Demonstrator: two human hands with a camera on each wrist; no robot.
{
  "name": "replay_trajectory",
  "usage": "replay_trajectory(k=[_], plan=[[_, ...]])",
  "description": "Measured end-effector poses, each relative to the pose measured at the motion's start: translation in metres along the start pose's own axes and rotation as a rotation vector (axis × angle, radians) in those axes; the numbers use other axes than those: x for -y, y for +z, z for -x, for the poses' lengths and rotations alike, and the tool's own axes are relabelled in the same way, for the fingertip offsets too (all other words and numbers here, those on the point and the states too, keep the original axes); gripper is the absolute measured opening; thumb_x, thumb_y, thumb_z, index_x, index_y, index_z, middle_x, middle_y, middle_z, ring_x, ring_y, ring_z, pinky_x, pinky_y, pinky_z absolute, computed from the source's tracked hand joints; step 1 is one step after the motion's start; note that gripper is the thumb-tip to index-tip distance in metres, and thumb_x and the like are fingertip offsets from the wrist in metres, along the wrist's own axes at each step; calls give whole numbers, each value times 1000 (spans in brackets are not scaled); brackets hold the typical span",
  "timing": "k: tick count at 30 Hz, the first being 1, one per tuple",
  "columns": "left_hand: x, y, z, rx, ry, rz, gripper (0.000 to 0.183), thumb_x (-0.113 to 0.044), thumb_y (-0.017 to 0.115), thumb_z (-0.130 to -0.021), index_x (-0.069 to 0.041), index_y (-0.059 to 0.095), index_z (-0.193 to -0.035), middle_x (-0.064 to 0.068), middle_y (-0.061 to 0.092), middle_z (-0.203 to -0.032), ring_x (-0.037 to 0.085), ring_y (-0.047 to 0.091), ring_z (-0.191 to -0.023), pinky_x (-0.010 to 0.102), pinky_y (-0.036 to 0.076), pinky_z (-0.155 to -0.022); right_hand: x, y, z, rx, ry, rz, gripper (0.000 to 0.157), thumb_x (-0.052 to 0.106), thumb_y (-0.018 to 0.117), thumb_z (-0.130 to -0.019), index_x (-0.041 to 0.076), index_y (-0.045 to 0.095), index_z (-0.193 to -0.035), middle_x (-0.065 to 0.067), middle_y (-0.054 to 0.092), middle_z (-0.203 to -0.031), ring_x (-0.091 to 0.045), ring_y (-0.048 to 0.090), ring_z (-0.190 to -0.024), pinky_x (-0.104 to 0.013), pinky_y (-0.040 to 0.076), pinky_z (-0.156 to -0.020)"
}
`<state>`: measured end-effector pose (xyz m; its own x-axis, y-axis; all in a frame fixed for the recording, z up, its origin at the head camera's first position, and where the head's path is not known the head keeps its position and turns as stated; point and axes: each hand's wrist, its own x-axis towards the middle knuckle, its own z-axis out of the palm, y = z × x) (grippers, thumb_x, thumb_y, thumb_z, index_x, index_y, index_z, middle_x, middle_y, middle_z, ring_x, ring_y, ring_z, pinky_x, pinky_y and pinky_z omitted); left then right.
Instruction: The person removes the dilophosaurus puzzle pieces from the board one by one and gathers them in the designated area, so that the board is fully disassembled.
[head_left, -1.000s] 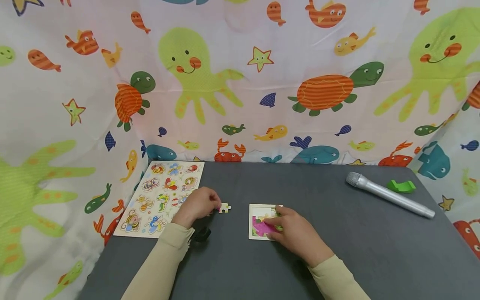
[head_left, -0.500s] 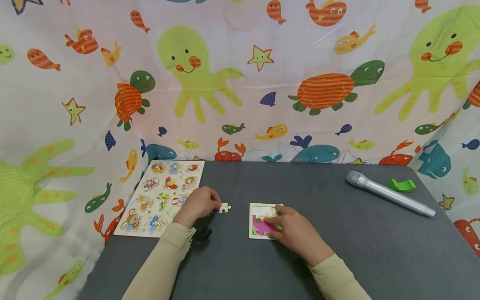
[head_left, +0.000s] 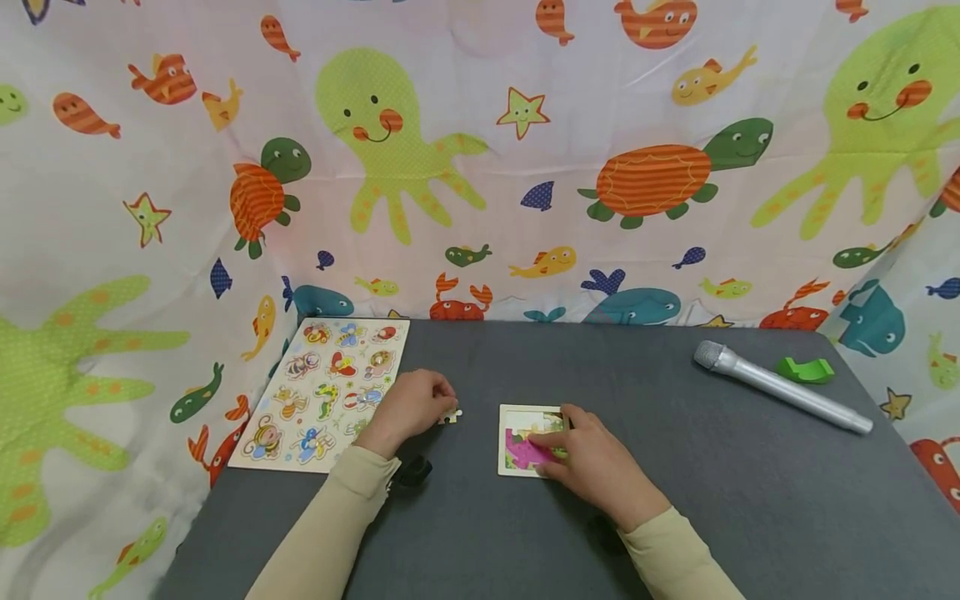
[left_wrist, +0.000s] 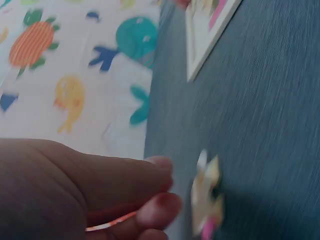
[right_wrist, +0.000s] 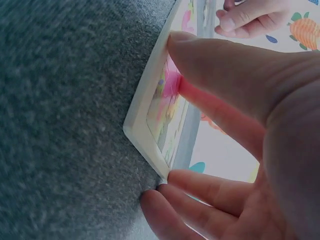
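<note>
My left hand (head_left: pixel 412 408) is over the table beside a small jigsaw piece (head_left: pixel 452 415), its fingers loosely curled. In the left wrist view, thumb and fingertip nearly meet with nothing visible between them, and the jigsaw piece (left_wrist: pixel 205 200) lies just past them, blurred. My right hand (head_left: pixel 603 467) holds a small framed jigsaw puzzle (head_left: pixel 505 442) by its right side. In the right wrist view, the thumb rests on the pale frame (right_wrist: pixel 142 127), one finger touches the pink picture inside, and another finger is at the corner. White backing shows in the puzzle's upper left.
A peg puzzle board (head_left: pixel 288 425) with insect pictures lies left, partly under my left hand. A silver toy microphone (head_left: pixel 780 387) and a green curved block (head_left: pixel 805 371) lie at the right. A printed curtain (head_left: pixel 495 192) closes off the grey table's back and sides.
My left hand has shifted slightly right and lifted, now covering more of the loose jigsaw piece. The right hand stays on the framed puzzle, with barely any movement.
</note>
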<state>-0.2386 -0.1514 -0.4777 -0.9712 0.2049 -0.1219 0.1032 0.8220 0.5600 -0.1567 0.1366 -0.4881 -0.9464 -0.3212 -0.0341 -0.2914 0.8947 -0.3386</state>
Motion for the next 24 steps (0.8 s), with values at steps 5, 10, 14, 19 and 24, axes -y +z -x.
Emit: replay_trajectory(k=[5,10,14,19,24], plan=[[-28,26,-2,22,143,-18,8,-22,79,-98,-20,80,-90,-7,70,-79,11,60,-71,31,50,-69,-2,-2,2,25,-1,-3,47,43,88,-90,33,77,-135,-20,55,-155,-38,57,-134,-56,56,-109],[-61,49,-10,79,219,-29,8,-20,77,-96,-20,83,-90,-9,71,-80,9,60,-70,29,50,-65,-5,-3,3,43,-16,-8,48,42,87,-91,36,75,-137,-19,53,-158,-39,56,-138,-58,57,-105],[-80,59,-15,119,213,-17,10,-20,77,-95,-20,84,-90,-9,73,-79,9,61,-66,27,49,-58,-7,-5,4,55,-29,-23,49,39,87,-91,36,75,-138,-20,52,-160,-41,54,-141,-61,57,-104],[-93,67,-17,123,209,-22,11,-22,79,-94,-22,87,-87,-11,77,-79,9,61,-71,27,49,-58,-8,-6,4,52,-37,-33,47,38,88,-90,31,77,-135,-21,53,-160,-42,54,-143,-62,56,-105],[-96,72,-19,119,213,-11,10,-21,81,-93,-22,88,-86,-10,78,-79,7,62,-67,26,49,-56,-9,-8,5,63,-29,-39,45,37,88,-90,29,79,-133,-21,53,-161,-43,53,-144,-63,56,-106]])
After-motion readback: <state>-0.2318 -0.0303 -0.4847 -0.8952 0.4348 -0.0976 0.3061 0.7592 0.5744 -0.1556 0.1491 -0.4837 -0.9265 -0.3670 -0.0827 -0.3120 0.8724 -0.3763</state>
